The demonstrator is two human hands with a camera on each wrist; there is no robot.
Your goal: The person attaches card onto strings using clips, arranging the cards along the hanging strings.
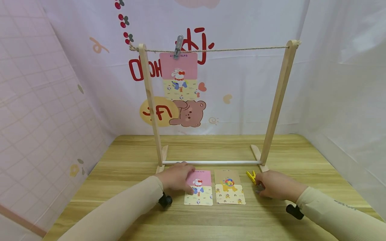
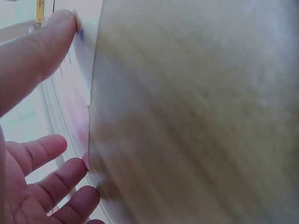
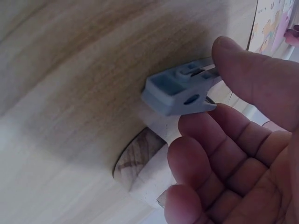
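We've got the bench (image 1: 211,222) under it all, w/ the wooden rack (image 1: 278,103) toward its far side & the rope (image 1: 235,50) strung btwn the posts. Our L hand (image 1: 177,177) is spread at the L edge of the pink bunny card (image 1: 197,198), no firm grip that we can see; our R hand (image 1: 280,185) is in a pinch, R of the lion card (image 1: 230,197). Both cards lie flat side by side, near side of the rack. A hanging bunny card (image 1: 181,73) is far L, under a grey clip (image 1: 178,47). R hand's pinch holds a blue-grey clip (image 3: 180,91); a yellow clip (image 1: 253,179) is just beside it.

To do the pickup well, we'd prob. keep thumb at the clip's end, avoid nudging the yellow one, & work a fingertip under the card's edge so it doesn't bend.
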